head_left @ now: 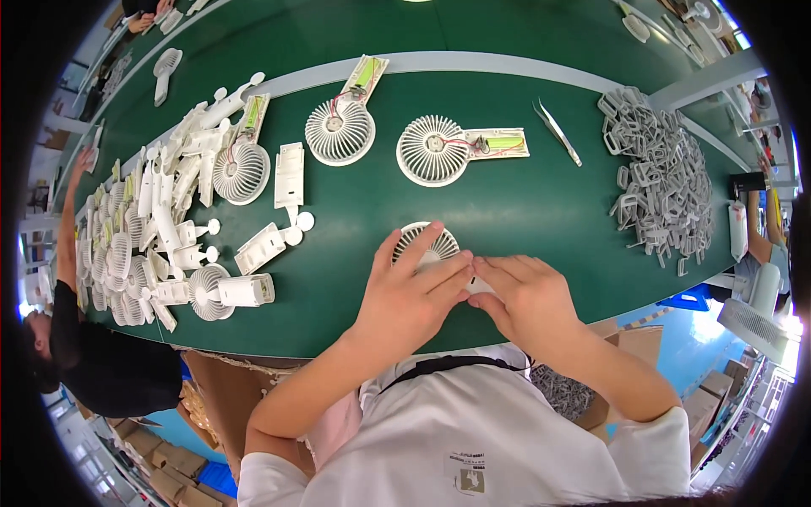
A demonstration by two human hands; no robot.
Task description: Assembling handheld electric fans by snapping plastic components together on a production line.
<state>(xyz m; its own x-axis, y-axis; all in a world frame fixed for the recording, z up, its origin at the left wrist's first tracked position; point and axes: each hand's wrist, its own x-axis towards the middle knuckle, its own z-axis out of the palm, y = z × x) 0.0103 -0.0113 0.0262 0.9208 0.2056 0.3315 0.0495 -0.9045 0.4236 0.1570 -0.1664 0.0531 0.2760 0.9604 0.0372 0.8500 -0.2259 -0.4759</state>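
The left hand (405, 296) and right hand (534, 296) are grasping a white ribbed round plastic fan (443, 246), centre frame, largely hiding how finished its handle is. Above, an open-handled white plastic fan (432, 147) is baring its yellow-green battery (505, 143), seemingly unfinished.

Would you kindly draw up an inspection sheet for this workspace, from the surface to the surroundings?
Surface: green tabletop; pale strip beyond.
Job's things: small white fan, partly covered; opened fans beyond.
Clutter: piled white fan parts at left; heaped grey pieces and tweezers at right.
Hands: left hand and right hand both on the small white fan; grips partly hidden.
Cables: red wires in the opened fans.
Surroundings: co-worker in black at left, cardboard boxes below.
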